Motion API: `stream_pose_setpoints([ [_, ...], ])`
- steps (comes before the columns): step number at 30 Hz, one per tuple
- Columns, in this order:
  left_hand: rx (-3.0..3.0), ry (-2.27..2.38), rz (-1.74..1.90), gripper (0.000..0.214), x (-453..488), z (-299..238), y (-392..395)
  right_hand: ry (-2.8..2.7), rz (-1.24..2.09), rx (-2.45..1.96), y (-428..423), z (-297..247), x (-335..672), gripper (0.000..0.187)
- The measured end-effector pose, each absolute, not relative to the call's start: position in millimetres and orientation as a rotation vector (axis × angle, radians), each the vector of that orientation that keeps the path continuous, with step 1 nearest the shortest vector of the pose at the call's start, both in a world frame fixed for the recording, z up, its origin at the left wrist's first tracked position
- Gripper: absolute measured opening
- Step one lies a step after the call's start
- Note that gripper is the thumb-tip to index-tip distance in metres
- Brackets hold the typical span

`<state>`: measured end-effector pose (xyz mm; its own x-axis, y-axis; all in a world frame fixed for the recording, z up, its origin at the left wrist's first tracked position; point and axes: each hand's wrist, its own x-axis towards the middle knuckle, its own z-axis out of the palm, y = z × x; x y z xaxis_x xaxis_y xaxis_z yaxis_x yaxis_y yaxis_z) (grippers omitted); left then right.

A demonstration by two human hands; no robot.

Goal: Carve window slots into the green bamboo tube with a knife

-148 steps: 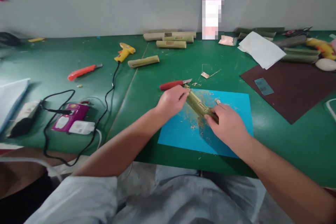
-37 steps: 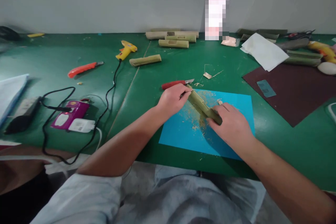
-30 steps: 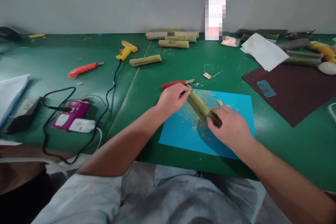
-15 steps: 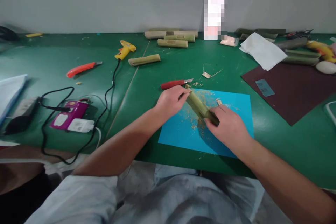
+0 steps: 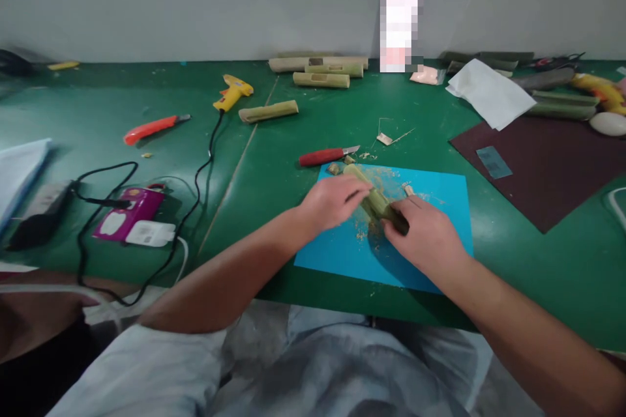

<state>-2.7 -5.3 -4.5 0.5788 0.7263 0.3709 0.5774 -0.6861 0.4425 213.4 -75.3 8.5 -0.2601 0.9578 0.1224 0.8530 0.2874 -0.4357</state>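
Note:
A green bamboo tube (image 5: 380, 202) lies slantwise over a blue sheet (image 5: 313, 254) strewn with pale shavings. My right hand (image 5: 428, 231) is closed around its near end, thumb on the left side and fingers over the top. My left hand (image 5: 332, 201) is closed in a pinch and touches the tube at about its middle. A dark sliver shows between those fingers, too small to name. Just beyond the left hand lies a red-handled knife (image 5: 323, 156), its blade pointing right. A small brownish piece (image 5: 334, 169) rests at the sheet's upper left corner.
Several cut bamboo tubes (image 5: 321, 80) line the wall. A yellow glue gun (image 5: 232, 92) trails its black cord past a purple box (image 5: 147, 205). An orange utility knife (image 5: 150, 129) lies left. White paper (image 5: 489, 94) overlaps a dark brown sheet (image 5: 552, 176) at right.
My left hand has slid along the tube toward the right hand, from its far end to about its middle. The tube's far end and the brownish piece now show. My right hand keeps its grip.

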Motion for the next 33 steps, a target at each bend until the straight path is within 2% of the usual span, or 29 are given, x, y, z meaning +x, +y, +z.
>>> stream_pose_setpoints([
  [5,2.436,1.266,0.986,0.019,-14.7,-5.8,8.5,-2.19,0.387,-1.614,-75.5,7.5,213.6,0.015],
  [10,2.604,1.052,0.718,0.024,0.9,-8.5,-11.5,-2.201,0.413,-1.635,-75.1,6.7,214.5,0.015],
  [15,2.495,1.175,0.961,0.022,-3.0,-9.4,-1.7,-2.183,0.417,-1.608,-75.3,7.1,214.8,0.016],
  [20,2.582,1.027,0.749,0.023,-4.2,-5.9,-7.0,-2.218,0.378,-1.631,-75.8,8.7,214.8,0.017],
  [26,2.376,1.323,0.972,0.016,-25.2,-8.9,20.3,-2.229,0.303,-1.652,-77.3,10.5,213.7,0.019],
  [33,2.338,1.358,1.109,0.016,-26.4,-3.2,18.1,-2.227,0.187,-1.645,-76.6,10.3,214.8,0.023],
])
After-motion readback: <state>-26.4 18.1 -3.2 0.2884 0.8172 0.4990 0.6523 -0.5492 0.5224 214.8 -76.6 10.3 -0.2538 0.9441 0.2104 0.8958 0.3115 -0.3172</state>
